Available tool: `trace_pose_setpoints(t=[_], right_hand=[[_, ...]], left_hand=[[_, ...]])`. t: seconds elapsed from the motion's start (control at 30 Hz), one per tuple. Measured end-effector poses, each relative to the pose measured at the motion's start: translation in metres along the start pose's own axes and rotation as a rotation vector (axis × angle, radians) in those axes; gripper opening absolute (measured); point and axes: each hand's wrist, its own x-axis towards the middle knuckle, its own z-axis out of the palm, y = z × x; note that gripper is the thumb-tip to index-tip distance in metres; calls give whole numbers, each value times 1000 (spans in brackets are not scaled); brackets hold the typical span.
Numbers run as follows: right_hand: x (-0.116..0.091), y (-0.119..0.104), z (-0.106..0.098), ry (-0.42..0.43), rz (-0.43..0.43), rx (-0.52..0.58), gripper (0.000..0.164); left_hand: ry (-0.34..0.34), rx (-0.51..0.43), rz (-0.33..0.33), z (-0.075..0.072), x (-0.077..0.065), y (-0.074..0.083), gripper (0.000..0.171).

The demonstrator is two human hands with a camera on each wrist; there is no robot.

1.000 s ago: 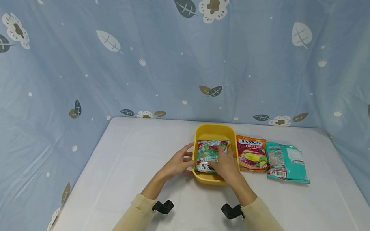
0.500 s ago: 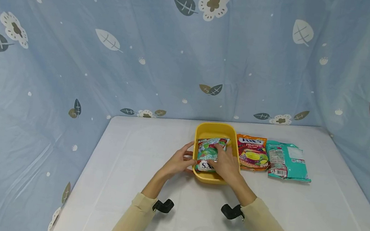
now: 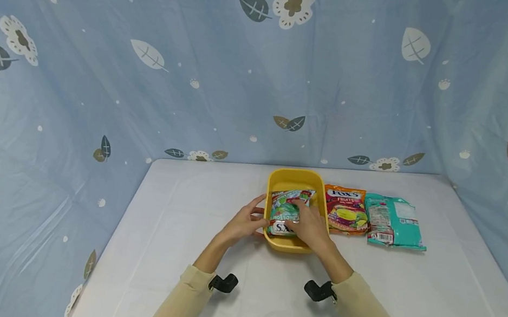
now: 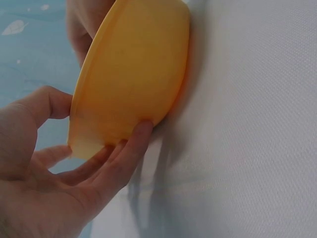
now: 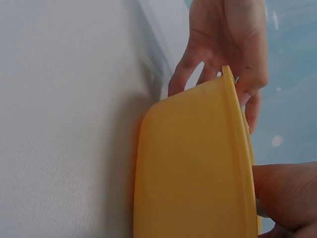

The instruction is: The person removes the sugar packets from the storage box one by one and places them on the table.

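A yellow plastic tub [image 3: 298,176] stands on the table, with a green Fox's candy bag [image 3: 279,211] lying inside. My left hand [image 3: 242,223] holds the tub's left side. In the left wrist view its thumb is at the rim and the other fingers lie along the outer wall [image 4: 133,59]. My right hand [image 3: 312,226] reaches over the right rim into the tub and grips the candy bag, thumb and forefinger spread across its face; its other fingertips are hidden. From the right wrist view, the tub wall [image 5: 188,163] hides the bag.
Right of the tub lies an orange Fox's Fruits candy bag [image 3: 346,210]. Beside that is a teal bag [image 3: 397,224], its barcode side up. A white cloth covers the table [image 3: 187,209], and a blue patterned curtain [image 3: 249,59] hangs behind and at both sides.
The green candy bag has bunched up slightly and its top has shifted a little left under my right hand. My left hand stays at the tub's side.
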Motion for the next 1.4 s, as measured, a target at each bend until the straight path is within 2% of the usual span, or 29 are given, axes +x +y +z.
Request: trace_pose_setpoints(t=[0.27, 0.73, 1.1, 1.4], right_hand=[[-3, -1, -1, 20, -53, -8, 59], [-2, 3, 1, 32, -77, 28, 53], [-1, 6, -1, 82, -154, 35, 51], [-2, 6, -5, 86, -188, 39, 51]], left_hand=[[5, 4, 1, 1, -1, 0, 79], [-3, -5, 7, 0, -1, 1, 79], [5, 7, 5, 1, -1, 2, 79], [-4, 12, 6, 1, -2, 2, 80]])
